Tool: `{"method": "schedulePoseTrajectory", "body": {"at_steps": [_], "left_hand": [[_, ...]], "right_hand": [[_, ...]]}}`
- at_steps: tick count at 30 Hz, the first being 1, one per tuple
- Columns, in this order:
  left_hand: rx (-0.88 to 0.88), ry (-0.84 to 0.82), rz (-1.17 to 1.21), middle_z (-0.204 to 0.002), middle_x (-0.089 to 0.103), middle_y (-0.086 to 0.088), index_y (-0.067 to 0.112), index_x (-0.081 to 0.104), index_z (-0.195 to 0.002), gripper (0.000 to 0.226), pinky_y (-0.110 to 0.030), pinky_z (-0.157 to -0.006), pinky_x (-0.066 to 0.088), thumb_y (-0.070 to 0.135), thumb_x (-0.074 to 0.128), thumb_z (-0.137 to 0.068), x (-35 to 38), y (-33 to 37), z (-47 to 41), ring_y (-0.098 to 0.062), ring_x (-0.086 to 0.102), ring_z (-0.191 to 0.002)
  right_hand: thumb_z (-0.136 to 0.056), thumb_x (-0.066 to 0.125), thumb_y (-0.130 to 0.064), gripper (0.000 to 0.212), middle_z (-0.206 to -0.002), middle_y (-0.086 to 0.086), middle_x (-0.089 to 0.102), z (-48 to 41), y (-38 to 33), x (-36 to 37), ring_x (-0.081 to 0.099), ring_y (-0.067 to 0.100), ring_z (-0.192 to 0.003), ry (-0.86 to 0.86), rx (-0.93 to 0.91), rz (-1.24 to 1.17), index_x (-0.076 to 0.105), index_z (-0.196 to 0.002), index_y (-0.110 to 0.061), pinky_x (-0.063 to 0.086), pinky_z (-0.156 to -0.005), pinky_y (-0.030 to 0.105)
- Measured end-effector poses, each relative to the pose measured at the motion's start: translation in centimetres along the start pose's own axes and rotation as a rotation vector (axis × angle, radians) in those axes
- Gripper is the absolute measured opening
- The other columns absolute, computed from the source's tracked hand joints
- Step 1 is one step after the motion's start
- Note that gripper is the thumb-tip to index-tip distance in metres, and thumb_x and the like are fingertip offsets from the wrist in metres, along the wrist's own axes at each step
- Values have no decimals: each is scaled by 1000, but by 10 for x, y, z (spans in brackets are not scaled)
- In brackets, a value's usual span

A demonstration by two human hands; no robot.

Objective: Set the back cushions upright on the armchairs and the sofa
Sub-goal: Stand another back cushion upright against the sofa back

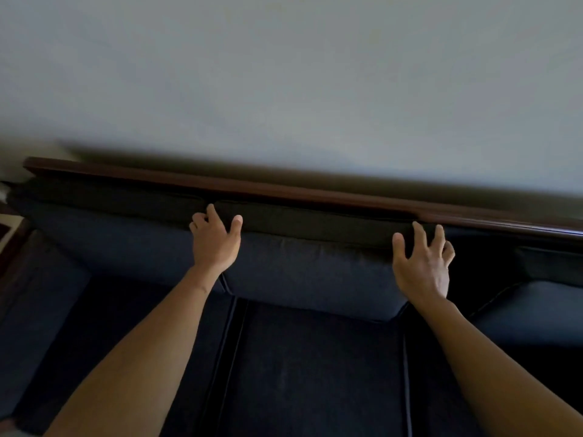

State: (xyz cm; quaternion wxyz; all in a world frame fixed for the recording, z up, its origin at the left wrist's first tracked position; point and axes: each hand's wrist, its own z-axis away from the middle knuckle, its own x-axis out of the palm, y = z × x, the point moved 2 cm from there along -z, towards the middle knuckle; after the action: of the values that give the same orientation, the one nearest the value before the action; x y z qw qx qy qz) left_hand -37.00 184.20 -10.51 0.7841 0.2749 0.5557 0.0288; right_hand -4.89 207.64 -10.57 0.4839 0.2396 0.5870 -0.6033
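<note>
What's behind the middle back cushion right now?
The sofa's wooden top rail, then the grey wall. The middle back cushion hides everything below the rail.

2 hands [214, 244] [422, 266]; 2 back cushions [110, 234] [309, 272] up; 1 sofa [312, 373] w/ 1 wood top rail [284, 189]
</note>
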Motion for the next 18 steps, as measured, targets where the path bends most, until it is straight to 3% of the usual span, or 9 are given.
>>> {"method": "schedulePoseTrajectory", "body": {"at_steps": [3, 6, 10, 13, 14, 18], "left_hand": [[-71, 41, 102, -164, 28, -21, 3, 35, -161, 83, -56, -117, 40, 56, 61, -101, 1, -3, -13, -42, 25, -155], [-55, 44, 111, -149, 37, -16, 4, 54, -144, 70, -48, -102, 47, 58, 63, -99, 7, -7, -17, -37, 37, -140], [-68, -9, 276, -147, 48, -11, 19, 48, -151, 69, -44, -102, 53, 62, 61, -98, 11, -12, -16, -31, 54, -129], [-178, 5, 547, -122, 60, 2, 32, 41, -152, 65, -23, -76, 50, 57, 68, -98, 20, -18, -1, -17, 62, -105], [-199, 31, 592, -121, 59, 4, 32, 41, -152, 67, -21, -74, 47, 55, 71, -97, 23, -18, 3, -14, 62, -103], [-220, 70, 678, -131, 57, 4, 27, 42, -155, 75, -26, -91, 47, 54, 76, -94, 28, -16, 6, -16, 59, -113]], "right_hand": [[-97, 48, -70, 69, -167, 11, 21, 1, 8, 1, 38, 45, -144, 51, 89, -143, 36, -157, -39, 43, -108, 57], [-94, 57, -68, 69, -158, 11, 35, 3, 13, 2, 53, 42, -132, 122, 132, -264, 40, -154, -39, 46, -106, 51], [-93, 65, -60, 68, -151, 13, 47, 2, 16, 3, 54, 38, -131, 201, 155, -371, 44, -154, -37, 44, -107, 45], [-93, 68, -55, 67, -148, 16, 53, 3, 19, 4, 54, 36, -133, 222, 141, -431, 47, -152, -32, 42, -108, 42], [-93, 69, -54, 67, -147, 16, 54, 3, 20, 5, 54, 35, -133, 231, 142, -453, 48, -152, -31, 41, -109, 40], [-93, 71, -53, 67, -147, 13, 56, 1, 23, 2, 52, 32, -135, 235, 162, -490, 50, -151, -29, 36, -110, 34]]}}
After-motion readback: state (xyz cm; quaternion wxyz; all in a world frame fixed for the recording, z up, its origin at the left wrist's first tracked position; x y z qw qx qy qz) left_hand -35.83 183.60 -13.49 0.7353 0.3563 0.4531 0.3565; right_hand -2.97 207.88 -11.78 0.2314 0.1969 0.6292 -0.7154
